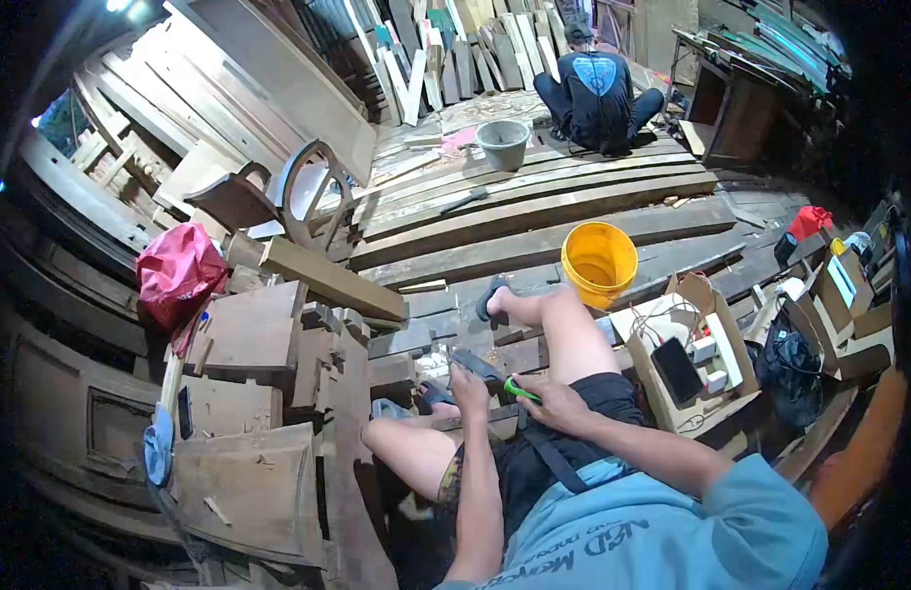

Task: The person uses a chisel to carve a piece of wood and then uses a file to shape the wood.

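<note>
My left hand point(468, 389) is closed in front of my lap, with its fingertips at the near end of a flat grey piece point(480, 365); what it grips is too small to make out. My right hand point(559, 407) wraps round a green-handled tool point(520, 390), whose bright green end points up and left from the fist. The rest of the tool is hidden by the hand. Both hands are between my bent knees, a short way apart. Beyond them is a dark sandal point(491, 298) on one foot.
A yellow bucket point(600, 264) stands ahead on the planks. To the right, a cardboard box point(706, 425) holds a phone point(677, 372) and chargers. Stacked boards point(244, 482) and a pink bag point(181, 275) lie left. A person point(593, 98) sits ahead near a grey bucket point(502, 146).
</note>
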The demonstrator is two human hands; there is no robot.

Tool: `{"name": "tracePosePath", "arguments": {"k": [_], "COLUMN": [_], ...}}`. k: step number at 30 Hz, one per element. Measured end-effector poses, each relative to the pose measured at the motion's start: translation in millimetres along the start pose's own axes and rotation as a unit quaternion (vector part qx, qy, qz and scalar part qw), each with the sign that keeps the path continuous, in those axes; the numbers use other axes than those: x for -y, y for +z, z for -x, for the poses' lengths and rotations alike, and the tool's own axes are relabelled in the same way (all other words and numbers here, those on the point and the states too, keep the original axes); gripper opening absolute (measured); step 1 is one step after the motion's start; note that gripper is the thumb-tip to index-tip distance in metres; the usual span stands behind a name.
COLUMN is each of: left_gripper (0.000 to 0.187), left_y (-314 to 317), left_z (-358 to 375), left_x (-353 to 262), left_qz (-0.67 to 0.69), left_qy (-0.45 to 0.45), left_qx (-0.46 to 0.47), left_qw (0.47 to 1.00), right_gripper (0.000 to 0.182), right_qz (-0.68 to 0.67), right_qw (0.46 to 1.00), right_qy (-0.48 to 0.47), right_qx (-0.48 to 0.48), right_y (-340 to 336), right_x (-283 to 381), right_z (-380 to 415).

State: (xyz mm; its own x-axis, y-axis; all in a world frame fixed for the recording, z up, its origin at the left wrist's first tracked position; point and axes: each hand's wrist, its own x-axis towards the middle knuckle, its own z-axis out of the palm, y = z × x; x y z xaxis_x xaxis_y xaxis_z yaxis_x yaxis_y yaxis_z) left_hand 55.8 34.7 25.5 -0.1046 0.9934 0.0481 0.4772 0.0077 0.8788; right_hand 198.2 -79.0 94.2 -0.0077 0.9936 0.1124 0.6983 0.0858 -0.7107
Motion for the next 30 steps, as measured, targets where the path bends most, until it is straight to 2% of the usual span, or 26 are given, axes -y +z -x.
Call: {"name": "tracePosePath", "arguments": {"k": [2,4,5,7,8,9,11,12,13,15,16,17,19,21,23,24,25,27,30], "left_gripper": [0.033,0.033,0.033,0.036,0.038,0.038,0.031,0.031,0.031,0.03,0.029,0.029,0.02,0.017,0.014,0.011,0.011,0.011,0.016], "left_y": [3.3,11.6,10.7,-3.2,-14.8,-13.2,-3.9,-3.5,-8.5,-20.0,-17.9,-13.9,-12.0,-9.0,1.0,-1.5,-3.8,-8.9,-14.2], "left_z": [3.9,13.8,9.8,2.5,-0.9,-5.5,-17.6,-17.2,-14.3,-1.6,-7.9,-11.9,-14.9,-16.1,-23.6,-23.1,-21.2,-18.5,-14.4], "left_x": [-0.1,2.0,3.4,-12.0,-15.6,-4.1,25.1,21.2,5.4,-28.1,-19.1,-10.7,-4.7,9.7,37.1,25.5,22.3,14.1,6.4], "left_qz": [-0.015,-0.059,-0.06,0.04,0.046,0.045,0.144,0.228,0.227,0.4,0.388,0.388,0.487,0.497,0.542,0.553,0.553,0.507,0.519], "left_qy": [0.025,0.136,0.14,0.011,-0.103,-0.105,-0.076,-0.145,-0.145,-0.204,-0.279,-0.279,-0.229,-0.214,-0.182,-0.232,-0.232,-0.249,-0.243], "left_qx": [-0.024,0.023,0.023,-0.043,0.001,0.002,-0.048,-0.054,-0.055,-0.045,-0.05,-0.049,0.002,0.018,0.073,0.046,0.046,0.045,0.064], "left_qw": [0.999,0.989,0.988,0.998,0.994,0.993,0.986,0.961,0.962,0.892,0.877,0.877,0.843,0.841,0.817,0.799,0.798,0.824,0.817], "right_gripper": [0.043,0.043,0.043,0.042,0.04,0.04,0.04,0.039,0.039,0.039,0.039,0.039,0.04,0.041,0.041,0.041,0.041,0.041,0.042], "right_qz": [-0.011,-0.031,-0.032,-0.099,-0.089,-0.089,-0.101,-0.105,-0.107,-0.086,-0.091,-0.092,-0.094,-0.094,-0.092,-0.09,-0.088,-0.088,-0.093], "right_qw": [1.0,0.992,0.992,0.98,0.982,0.982,0.987,0.988,0.988,0.996,0.995,0.995,0.994,0.994,0.993,0.995,0.995,0.995,0.994], "right_qy": [0.019,0.122,0.121,0.153,0.146,0.148,0.122,0.108,0.106,0.012,-0.045,-0.044,-0.017,0.001,0.019,-0.006,-0.031,-0.023,-0.027], "right_qx": [0.007,-0.018,-0.021,-0.078,-0.079,-0.077,0.024,0.043,0.043,0.032,0.013,0.013,0.051,0.064,0.075,0.052,0.029,0.038,0.043], "right_y": [-1.5,-0.5,-0.1,-4.6,0.8,-4.2,-20.6,-8.1,-8.1,-10.4,2.3,11.4,7.5,3.3,3.4,4.9,5.9,4.2,-0.3], "right_x": [-3.1,-11.8,-14.2,-15.9,-23.5,-17.6,0.2,-11.9,-8.5,-1.1,-13.6,-26.5,-20.8,-16.5,-17.2,-18.5,-19.5,-18.1,-13.7], "right_z": [-6.5,-17.9,-17.9,-14.2,-13.6,-12.0,-12.6,-12.8,-13.6,-9.2,-12.0,-9.4,-9.3,-8.5,-8.7,-8.8,-8.8,-8.0,-8.8]}}
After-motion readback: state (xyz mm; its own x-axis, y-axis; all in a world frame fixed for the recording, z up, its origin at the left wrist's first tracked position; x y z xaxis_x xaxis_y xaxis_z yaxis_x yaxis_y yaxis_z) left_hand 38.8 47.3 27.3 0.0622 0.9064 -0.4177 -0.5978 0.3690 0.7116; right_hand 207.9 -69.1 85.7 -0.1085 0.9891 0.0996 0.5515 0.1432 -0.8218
